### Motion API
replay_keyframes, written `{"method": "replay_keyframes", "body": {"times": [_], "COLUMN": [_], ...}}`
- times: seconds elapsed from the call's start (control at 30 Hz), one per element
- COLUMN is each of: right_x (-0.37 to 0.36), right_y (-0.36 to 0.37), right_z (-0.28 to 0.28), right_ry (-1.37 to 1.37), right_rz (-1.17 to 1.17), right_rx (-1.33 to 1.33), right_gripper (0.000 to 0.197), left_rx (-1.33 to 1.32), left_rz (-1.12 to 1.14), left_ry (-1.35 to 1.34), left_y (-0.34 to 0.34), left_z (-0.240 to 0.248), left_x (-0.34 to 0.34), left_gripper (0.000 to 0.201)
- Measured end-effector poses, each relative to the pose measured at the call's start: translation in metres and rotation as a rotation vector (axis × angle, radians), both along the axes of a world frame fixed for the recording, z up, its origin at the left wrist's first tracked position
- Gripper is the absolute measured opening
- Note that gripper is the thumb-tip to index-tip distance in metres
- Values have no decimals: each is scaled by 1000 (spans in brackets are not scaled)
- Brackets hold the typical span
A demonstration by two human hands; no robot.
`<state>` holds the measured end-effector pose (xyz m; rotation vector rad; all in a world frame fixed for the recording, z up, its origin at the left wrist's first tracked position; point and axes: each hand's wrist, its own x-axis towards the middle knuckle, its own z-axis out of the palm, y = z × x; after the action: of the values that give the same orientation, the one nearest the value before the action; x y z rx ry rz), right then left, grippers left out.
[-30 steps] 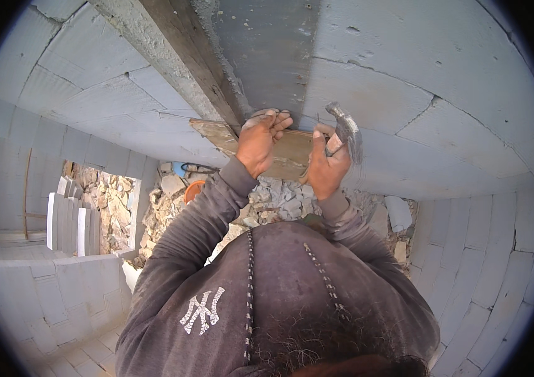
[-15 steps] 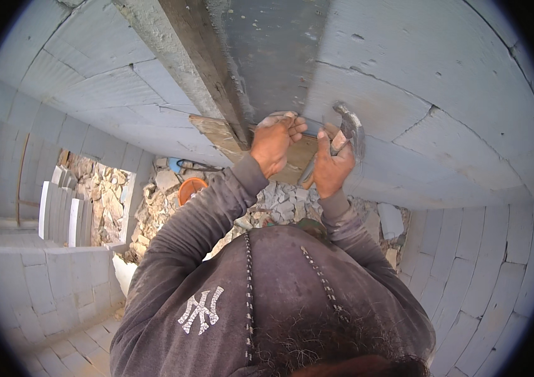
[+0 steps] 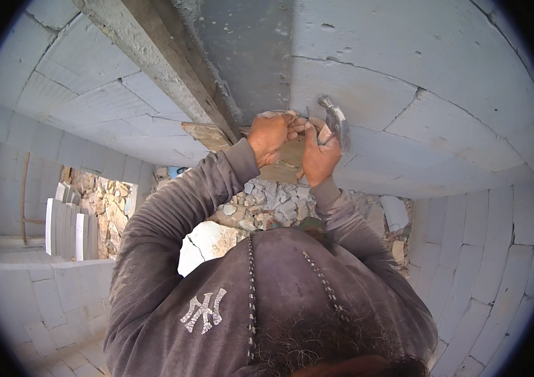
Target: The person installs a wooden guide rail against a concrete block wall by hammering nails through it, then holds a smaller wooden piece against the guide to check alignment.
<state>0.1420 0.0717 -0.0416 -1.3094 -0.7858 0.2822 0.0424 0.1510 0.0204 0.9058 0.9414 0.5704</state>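
In my right hand (image 3: 321,157) is a claw hammer (image 3: 337,122), its metal head up beside my thumb. A thin nail-like piece (image 3: 308,113) sticks up near the right thumb and index finger. My left hand (image 3: 269,137) is closed, its fingertips meeting those of the right hand; what it pinches is too small to make out. Both hands are in front of a smooth dark grey panel (image 3: 248,56). A long, mortar-smeared wooden beam (image 3: 182,72) runs down just left of my left hand. Below the hands is a short wooden board (image 3: 207,134), partly hidden by them.
Pale block walls (image 3: 367,75) with open joints rise ahead and on both sides. Broken stone rubble (image 3: 273,201) covers the ground below. An opening on the left shows stacked pale blocks (image 3: 59,226) and more rubble. A large white slab (image 3: 207,245) lies beneath my left forearm.
My right hand has moved left with the hammer, and its fingertips now meet those of my left hand. The view has shifted a little; the orange bucket below has gone behind my left arm.
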Motion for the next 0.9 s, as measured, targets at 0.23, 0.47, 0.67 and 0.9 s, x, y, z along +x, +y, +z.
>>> {"method": "replay_keyframes", "body": {"times": [0.23,0.47,0.67,0.9], "right_x": [-7,-5,-13,-19], "right_y": [2,4,8,11], "right_z": [-1,-10,-9,-3], "right_ry": [-43,16,174,293], "right_rz": [-78,-54,1,10], "right_rx": [-7,-38,-7,8], "right_gripper": [21,21,16,12], "left_rx": [96,153,205,229], "left_rz": [-46,-46,-124,-149], "left_ry": [-6,17,-21,-58], "left_y": [5,1,10,19], "left_z": [-17,-12,-14,-25], "left_x": [-5,-5,-13,-14], "left_gripper": [31,30,30,23]}}
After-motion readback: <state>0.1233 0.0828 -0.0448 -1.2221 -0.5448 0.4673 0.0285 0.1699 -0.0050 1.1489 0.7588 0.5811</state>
